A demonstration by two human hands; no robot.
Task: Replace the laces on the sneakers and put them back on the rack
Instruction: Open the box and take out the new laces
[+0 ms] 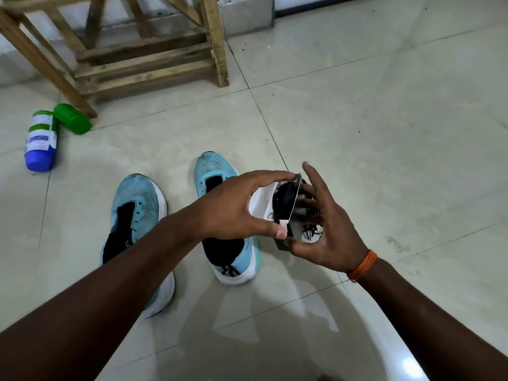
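**Fig. 1. Freeing the new laces from their card, sneakers waiting on the floor**

My left hand (242, 207) pinches the white card (261, 204) by its edges, index finger on top and thumb below, so that the card stays bowed open and its contents can slide out sideways. My right hand (330, 232) cups the other side. Its fingers (310, 174) are spread and curled round the bundle of black laces (312, 232), with the thumb pressed up from beneath, probably to catch the bundle before it falls loose. Both hands work just above the right sneaker (211, 166).

The left sneaker (143, 199) stands close beside it. Both rest on the tiled floor (384, 133), toes pointing away from me, with bare eyelets as far as I can see, which suits threading from the toe end. The wooden rack (143, 67) stands beyond them, within reach for the return. A blue bottle (41, 141) and a green bottle (72, 118) lie by the rack's leg, clear of the work.

Judged stage: early, with no lace yet threaded.
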